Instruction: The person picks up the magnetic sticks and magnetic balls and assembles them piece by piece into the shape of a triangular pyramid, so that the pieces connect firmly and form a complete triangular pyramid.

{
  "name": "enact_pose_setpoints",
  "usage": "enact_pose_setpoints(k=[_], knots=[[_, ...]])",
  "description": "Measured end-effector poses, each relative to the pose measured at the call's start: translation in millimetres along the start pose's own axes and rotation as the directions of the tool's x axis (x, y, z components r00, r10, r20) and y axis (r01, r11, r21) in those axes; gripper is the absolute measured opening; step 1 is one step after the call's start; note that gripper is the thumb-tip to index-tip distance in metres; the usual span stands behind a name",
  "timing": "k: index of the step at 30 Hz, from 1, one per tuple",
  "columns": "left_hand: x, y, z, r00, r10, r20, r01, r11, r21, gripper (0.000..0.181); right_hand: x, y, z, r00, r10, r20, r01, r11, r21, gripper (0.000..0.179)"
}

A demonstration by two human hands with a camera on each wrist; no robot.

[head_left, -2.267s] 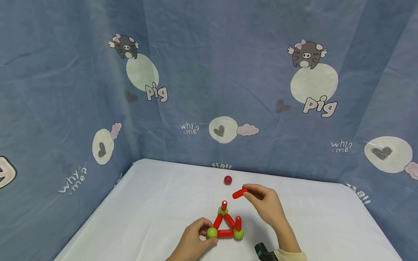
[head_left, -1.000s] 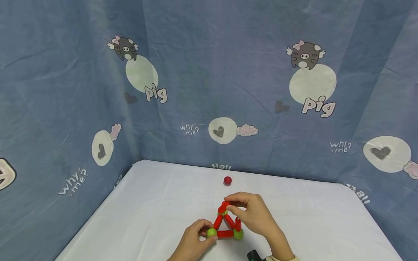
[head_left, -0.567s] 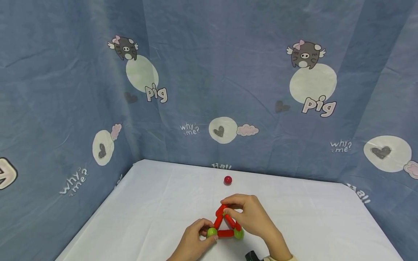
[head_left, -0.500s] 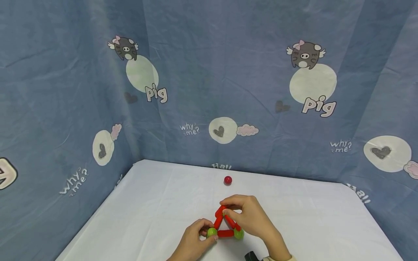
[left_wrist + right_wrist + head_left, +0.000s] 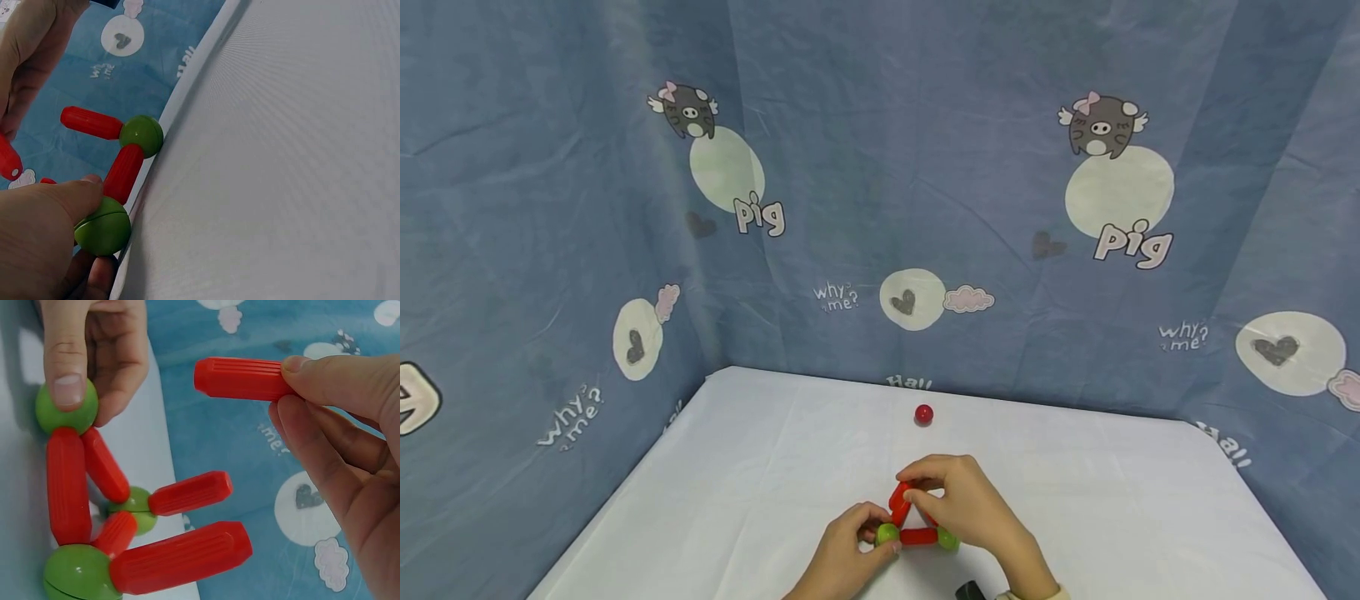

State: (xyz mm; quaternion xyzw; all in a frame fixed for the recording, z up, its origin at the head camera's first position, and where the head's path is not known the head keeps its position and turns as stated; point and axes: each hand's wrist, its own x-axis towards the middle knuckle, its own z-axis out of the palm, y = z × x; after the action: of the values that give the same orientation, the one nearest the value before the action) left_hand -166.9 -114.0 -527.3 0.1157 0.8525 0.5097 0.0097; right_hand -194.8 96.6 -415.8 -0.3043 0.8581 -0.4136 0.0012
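Three green balls and red ribbed rods form a flat triangle on the table. My left hand point(image 5: 846, 552) grips the near-left green ball point(image 5: 887, 534) with thumb and fingers. A red rod point(image 5: 919, 537) runs from it to the near-right green ball point(image 5: 948, 540). In the right wrist view, one rod stands up from the far ball point(image 5: 134, 509) and another upright rod point(image 5: 181, 556) from the near-right ball. My right hand point(image 5: 966, 504) pinches a loose red building rod point(image 5: 240, 378) at one end. That rod hangs above the triangle, apart from the held ball.
A red ball point(image 5: 923, 414) lies on the white table point(image 5: 790, 442) beyond the triangle. A blue patterned cloth point(image 5: 865, 167) rises behind and at the left. A dark strapped device point(image 5: 970, 591) shows at my right wrist.
My right hand has carried the red rod from the right, past the far ball, down and left toward the ball in my left hand. The left hand has stayed put.
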Motion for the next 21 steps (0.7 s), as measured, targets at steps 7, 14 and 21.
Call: enact_pose_setpoints(k=[7, 14, 21], knots=[[1.0, -0.3, 0.5, 1.000, -0.005, 0.006, 0.005, 1.000, 0.003, 0.028, 0.7, 1.7, 1.2, 1.000, 0.005, 0.028, -0.005, 1.000, -0.020, 0.017], [0.7, 0.0, 0.1, 1.000, 0.000, 0.003, 0.000, 1.000, 0.003, 0.027, 1.8, 3.4, 3.9, 0.998, 0.014, 0.058, -0.012, 1.000, -0.026, 0.017], [0.0, -0.3, 0.0, 1.000, 0.003, 0.004, -0.003, 1.000, 0.008, 0.026, 1.3, 3.7, 5.1, 0.998, 0.011, 0.069, -0.010, 1.000, -0.016, 0.017]])
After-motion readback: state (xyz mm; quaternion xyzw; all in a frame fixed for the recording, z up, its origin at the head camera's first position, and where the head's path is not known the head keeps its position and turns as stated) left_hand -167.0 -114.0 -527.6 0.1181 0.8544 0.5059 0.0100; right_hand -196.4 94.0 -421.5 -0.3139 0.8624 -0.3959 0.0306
